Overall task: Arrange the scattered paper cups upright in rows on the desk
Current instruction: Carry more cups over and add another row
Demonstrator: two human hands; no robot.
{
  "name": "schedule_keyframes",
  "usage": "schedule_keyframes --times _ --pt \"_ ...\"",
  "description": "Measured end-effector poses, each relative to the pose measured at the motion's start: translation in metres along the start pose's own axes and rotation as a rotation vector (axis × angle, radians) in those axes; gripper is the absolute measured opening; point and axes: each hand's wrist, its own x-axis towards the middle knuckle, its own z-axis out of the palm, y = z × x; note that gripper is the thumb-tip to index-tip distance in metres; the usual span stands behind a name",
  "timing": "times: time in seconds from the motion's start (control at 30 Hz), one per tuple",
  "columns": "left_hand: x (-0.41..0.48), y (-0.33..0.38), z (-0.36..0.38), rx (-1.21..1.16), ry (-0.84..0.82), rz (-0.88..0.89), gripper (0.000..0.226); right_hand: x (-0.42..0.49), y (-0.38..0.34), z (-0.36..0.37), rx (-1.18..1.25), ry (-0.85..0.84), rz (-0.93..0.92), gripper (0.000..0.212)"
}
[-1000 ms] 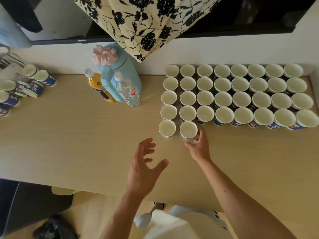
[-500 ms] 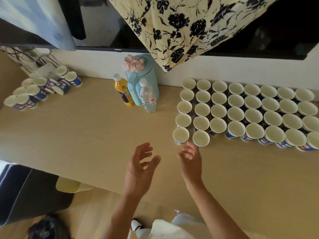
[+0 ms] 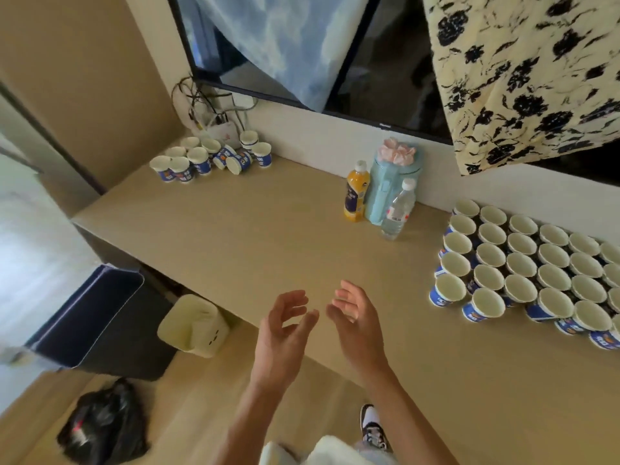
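Head view. Both hands are raised over the front edge of the desk (image 3: pixel 268 236), at about 6 o'clock in the frame. The left hand (image 3: pixel 280 333) has its fingers spread and loosely curled, and holds nothing. The right hand (image 3: pixel 360 322), just beside it, is likewise open with fingers relaxed and holds nothing. The two palms face each other without touching.

The arranged cups (image 3: pixel 523 263) stand upright in close rows at 3 o'clock, mouths up, running out of frame on the right. The scattered cups (image 3: pixel 208 159) sit in a loose cluster at 10 o'clock, in the far left corner of the desk; most are upright, and at least one lies tipped on its side.

At 1 o'clock, against the wall, stand an orange bottle (image 3: pixel 356 191), a pale blue jug (image 3: pixel 389 186) and a clear water bottle (image 3: pixel 399 209), close together.
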Motion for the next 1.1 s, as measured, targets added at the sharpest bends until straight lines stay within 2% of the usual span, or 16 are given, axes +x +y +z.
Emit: schedule_keyframes --times 0.13,0.3,0.47,0.6,0.8,1.0,1.1 --pt "-0.002 -0.001 -0.05 -0.013 0.021 0.013 0.031 -0.021 -0.004 0.046 -0.04 -0.023 -0.013 0.071" --pt "0.013 0.0 -0.09 -0.038 0.063 0.031 0.03 -0.012 -0.019 0.082 -0.064 -0.018 -0.018 0.051" --pt "0.049 -0.002 -0.113 -0.04 0.083 0.001 0.019 0.025 -0.03 0.112 -0.062 -0.02 -0.007 0.047" --pt "0.09 0.001 -0.131 -0.006 0.109 -0.013 0.018 0.067 -0.034 0.142 -0.062 -0.065 -0.013 0.044" --pt "0.154 0.003 -0.162 0.01 0.179 -0.017 0.018 0.121 -0.046 0.188 -0.072 -0.149 -0.029 0.043" --pt "0.224 -0.006 -0.196 0.011 0.176 -0.06 0.017 0.156 -0.059 0.215 -0.09 -0.153 0.01 0.047" --pt "0.274 -0.014 -0.218 -0.01 0.154 -0.094 0.019 0.175 -0.061 0.233 -0.077 -0.134 0.04 0.057"
